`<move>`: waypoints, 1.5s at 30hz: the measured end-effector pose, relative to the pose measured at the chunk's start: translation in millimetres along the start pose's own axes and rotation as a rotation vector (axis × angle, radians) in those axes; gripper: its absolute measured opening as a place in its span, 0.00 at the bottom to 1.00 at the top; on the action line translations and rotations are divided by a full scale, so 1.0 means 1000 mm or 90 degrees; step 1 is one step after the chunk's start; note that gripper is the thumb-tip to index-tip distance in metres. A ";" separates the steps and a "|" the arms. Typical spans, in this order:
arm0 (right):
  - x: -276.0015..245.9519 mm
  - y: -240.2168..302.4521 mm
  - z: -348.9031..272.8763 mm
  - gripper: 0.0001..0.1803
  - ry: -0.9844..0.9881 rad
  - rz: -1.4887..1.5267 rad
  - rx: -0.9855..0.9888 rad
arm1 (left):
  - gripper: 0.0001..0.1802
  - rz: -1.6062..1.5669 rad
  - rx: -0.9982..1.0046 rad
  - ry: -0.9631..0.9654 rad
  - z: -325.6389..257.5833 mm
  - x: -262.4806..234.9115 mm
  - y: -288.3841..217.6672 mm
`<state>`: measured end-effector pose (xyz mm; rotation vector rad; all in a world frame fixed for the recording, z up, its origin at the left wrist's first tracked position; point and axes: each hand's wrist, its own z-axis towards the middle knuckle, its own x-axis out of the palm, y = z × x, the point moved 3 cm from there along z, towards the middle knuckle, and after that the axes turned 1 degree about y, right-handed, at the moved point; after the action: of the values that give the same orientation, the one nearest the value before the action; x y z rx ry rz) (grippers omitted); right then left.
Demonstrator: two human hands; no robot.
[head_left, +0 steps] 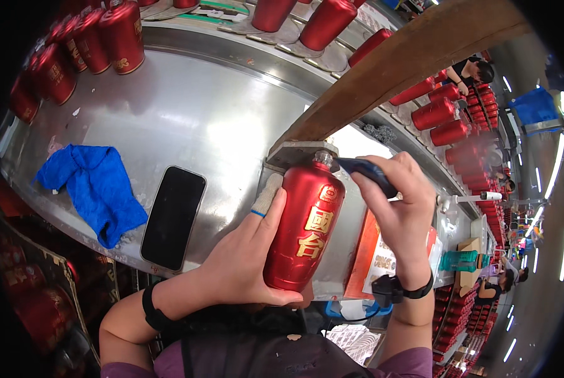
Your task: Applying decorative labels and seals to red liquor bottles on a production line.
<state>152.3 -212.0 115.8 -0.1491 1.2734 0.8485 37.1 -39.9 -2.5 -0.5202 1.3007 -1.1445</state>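
Observation:
A glossy red bottle with raised gold characters and a clear, narrow neck leans slightly right in front of me. My left hand is wrapped round its lower left side, with a beige finger cover on one finger. My right hand grips a dark blue tool with a narrow tip. That tip is close beside the bottle's neck; whether it touches cannot be made out. The tool's exact kind is partly hidden by my fingers.
A metal bench carries a blue cloth, a black phone and red bottles. A wooden beam slants up behind my bottle. More bottles ride a conveyor. An orange-edged sheet lies right. Other people sit far right.

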 end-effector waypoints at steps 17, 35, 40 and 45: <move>0.011 0.011 -0.035 0.23 -0.005 0.025 -0.222 | 0.80 -0.001 -0.002 0.031 0.001 0.000 0.005; 0.006 -0.006 -0.017 0.20 0.027 -0.102 -0.199 | 0.80 0.010 -0.029 0.045 0.000 -0.003 0.003; 0.022 0.049 -0.085 0.18 0.093 0.082 -0.362 | 0.79 0.009 -0.021 0.035 0.001 0.008 0.010; 0.019 -0.010 -0.056 0.12 0.058 0.211 0.155 | 0.80 0.012 0.020 -0.001 0.000 -0.001 0.002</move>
<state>115.9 -240.7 77.1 0.2262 1.5008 0.9674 37.5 -38.4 -3.8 -0.4837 1.2821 -1.1473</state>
